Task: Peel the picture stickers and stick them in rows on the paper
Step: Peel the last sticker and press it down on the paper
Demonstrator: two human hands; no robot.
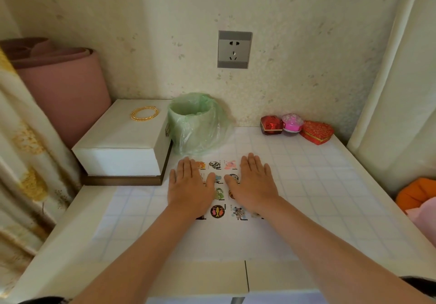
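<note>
- Stickers [217,211] lie in rows on the paper [226,240], which is spread on the worktop [330,185]. They sit directly between both hands and partly under them.
- Left hand [190,185] and right hand [256,183] rest flat, fingers straight and together, pinching nothing.
- Thumbs point inward at the middle columns, and neither hand looks nearer.

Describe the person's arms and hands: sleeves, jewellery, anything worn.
The left hand and right hand are bare: no gloves, rings, watch or bracelets visible. Nothing covers the arms up to dark fabric at the frame's bottom corners, possibly sleeve edges.
</note>
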